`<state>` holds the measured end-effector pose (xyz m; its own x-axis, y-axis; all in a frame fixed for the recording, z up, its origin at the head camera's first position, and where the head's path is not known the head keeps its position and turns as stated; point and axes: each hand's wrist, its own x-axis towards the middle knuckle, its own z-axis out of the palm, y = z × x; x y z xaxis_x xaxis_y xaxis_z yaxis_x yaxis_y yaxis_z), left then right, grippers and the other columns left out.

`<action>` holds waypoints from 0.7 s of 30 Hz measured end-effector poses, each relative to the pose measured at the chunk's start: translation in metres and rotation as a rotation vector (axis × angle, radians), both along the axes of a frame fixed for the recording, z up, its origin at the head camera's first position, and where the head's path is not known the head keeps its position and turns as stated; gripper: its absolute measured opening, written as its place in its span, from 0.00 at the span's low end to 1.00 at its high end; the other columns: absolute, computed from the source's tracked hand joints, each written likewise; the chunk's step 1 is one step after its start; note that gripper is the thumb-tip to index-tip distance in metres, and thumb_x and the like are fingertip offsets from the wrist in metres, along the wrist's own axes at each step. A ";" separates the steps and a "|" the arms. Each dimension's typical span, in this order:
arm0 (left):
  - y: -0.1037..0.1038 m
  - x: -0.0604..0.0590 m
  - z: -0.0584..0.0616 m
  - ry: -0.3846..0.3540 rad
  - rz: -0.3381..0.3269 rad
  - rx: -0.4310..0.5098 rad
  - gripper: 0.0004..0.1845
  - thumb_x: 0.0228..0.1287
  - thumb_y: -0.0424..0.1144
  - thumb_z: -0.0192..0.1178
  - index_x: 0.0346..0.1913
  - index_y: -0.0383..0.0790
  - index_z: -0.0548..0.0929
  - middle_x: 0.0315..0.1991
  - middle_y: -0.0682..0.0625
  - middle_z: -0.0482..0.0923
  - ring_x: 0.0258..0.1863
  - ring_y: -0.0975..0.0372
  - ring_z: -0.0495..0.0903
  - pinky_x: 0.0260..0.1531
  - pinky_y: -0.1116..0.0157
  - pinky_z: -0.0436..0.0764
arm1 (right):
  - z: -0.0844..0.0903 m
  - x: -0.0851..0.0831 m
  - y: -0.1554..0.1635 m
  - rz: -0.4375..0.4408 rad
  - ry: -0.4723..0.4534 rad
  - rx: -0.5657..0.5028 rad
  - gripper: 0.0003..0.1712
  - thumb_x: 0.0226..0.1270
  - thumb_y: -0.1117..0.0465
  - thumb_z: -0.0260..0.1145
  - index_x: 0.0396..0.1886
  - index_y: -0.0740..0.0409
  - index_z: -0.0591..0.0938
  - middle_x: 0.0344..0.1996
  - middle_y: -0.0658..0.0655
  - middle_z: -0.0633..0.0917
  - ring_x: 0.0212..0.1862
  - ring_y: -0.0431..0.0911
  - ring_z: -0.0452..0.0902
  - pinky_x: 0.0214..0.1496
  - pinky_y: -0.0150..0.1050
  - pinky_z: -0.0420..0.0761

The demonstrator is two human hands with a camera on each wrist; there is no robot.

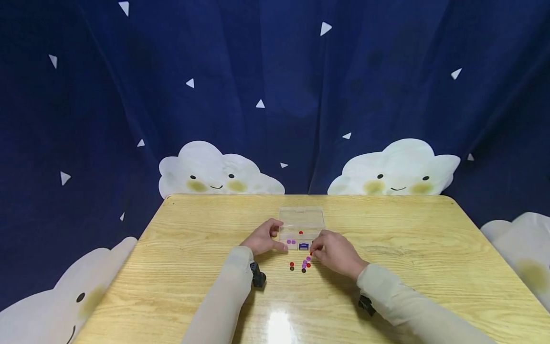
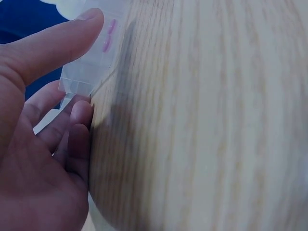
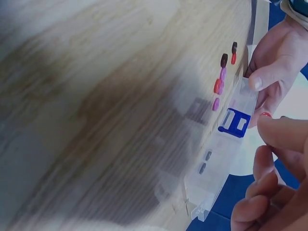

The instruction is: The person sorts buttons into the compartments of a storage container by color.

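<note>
A clear plastic box (image 1: pixel 302 218) with its lid up stands on the table, a blue latch (image 3: pixel 235 123) on its front. My left hand (image 1: pixel 263 238) grips the box's left end, thumb at the front and fingers curled round the corner. At the front right, my right hand (image 1: pixel 337 253) pinches a small red disc (image 1: pixel 311 253) between thumb and fingertips. Inside the box are two purple discs (image 1: pixel 290 241), another red disc (image 1: pixel 301 232) and two dark discs (image 3: pixel 205 162). Loose red, purple and black discs (image 1: pixel 303 271) lie in front of the box.
The light wooden table (image 1: pixel 206 224) extends to both sides of the hands. Behind it hangs a dark blue curtain (image 1: pixel 288 57) with white triangles and clouds. Dark wrist cameras (image 1: pixel 258 275) sit beneath both sleeves.
</note>
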<state>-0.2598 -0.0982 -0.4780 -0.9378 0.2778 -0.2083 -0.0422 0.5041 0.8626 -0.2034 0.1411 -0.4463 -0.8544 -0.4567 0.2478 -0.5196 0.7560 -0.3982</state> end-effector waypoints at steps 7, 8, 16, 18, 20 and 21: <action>0.000 0.000 0.000 -0.005 -0.006 -0.008 0.40 0.50 0.36 0.77 0.67 0.45 0.71 0.51 0.48 0.71 0.48 0.58 0.67 0.47 0.61 0.69 | 0.005 -0.007 0.002 -0.069 -0.010 -0.004 0.06 0.56 0.67 0.73 0.26 0.50 0.89 0.28 0.47 0.82 0.31 0.37 0.75 0.37 0.36 0.79; 0.000 0.000 0.000 -0.002 -0.006 -0.007 0.40 0.50 0.36 0.77 0.67 0.45 0.71 0.51 0.48 0.71 0.48 0.57 0.67 0.47 0.61 0.68 | 0.005 -0.008 0.002 -0.075 -0.012 -0.006 0.06 0.56 0.66 0.73 0.26 0.50 0.89 0.28 0.47 0.82 0.32 0.37 0.76 0.38 0.36 0.79; 0.001 0.000 0.000 0.002 0.002 -0.005 0.40 0.49 0.35 0.77 0.67 0.43 0.71 0.51 0.48 0.71 0.48 0.57 0.68 0.49 0.60 0.69 | 0.011 -0.014 0.005 -0.081 -0.005 -0.027 0.05 0.59 0.65 0.72 0.28 0.51 0.90 0.29 0.48 0.82 0.34 0.40 0.78 0.39 0.40 0.80; 0.001 0.000 0.000 0.001 0.002 -0.002 0.40 0.49 0.35 0.77 0.67 0.43 0.72 0.51 0.48 0.71 0.48 0.57 0.68 0.50 0.60 0.69 | 0.013 -0.016 0.005 -0.083 -0.004 -0.030 0.05 0.60 0.66 0.71 0.28 0.51 0.89 0.28 0.48 0.82 0.34 0.41 0.78 0.38 0.40 0.80; 0.001 0.000 0.000 0.003 0.003 -0.005 0.40 0.49 0.35 0.77 0.67 0.44 0.72 0.52 0.48 0.71 0.49 0.57 0.68 0.50 0.60 0.69 | 0.012 -0.019 0.006 -0.083 -0.001 -0.029 0.05 0.60 0.66 0.71 0.29 0.51 0.89 0.29 0.49 0.82 0.34 0.42 0.78 0.38 0.40 0.79; 0.000 0.000 0.000 0.004 0.003 -0.007 0.40 0.49 0.35 0.77 0.67 0.44 0.72 0.52 0.48 0.71 0.49 0.57 0.68 0.50 0.60 0.69 | 0.012 -0.021 0.006 -0.084 -0.002 -0.027 0.05 0.60 0.66 0.71 0.29 0.52 0.89 0.29 0.49 0.82 0.34 0.42 0.78 0.38 0.40 0.79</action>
<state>-0.2596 -0.0979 -0.4779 -0.9394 0.2736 -0.2068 -0.0405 0.5102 0.8591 -0.2239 0.1472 -0.4343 -0.8899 -0.3769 0.2570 -0.4541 0.7858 -0.4199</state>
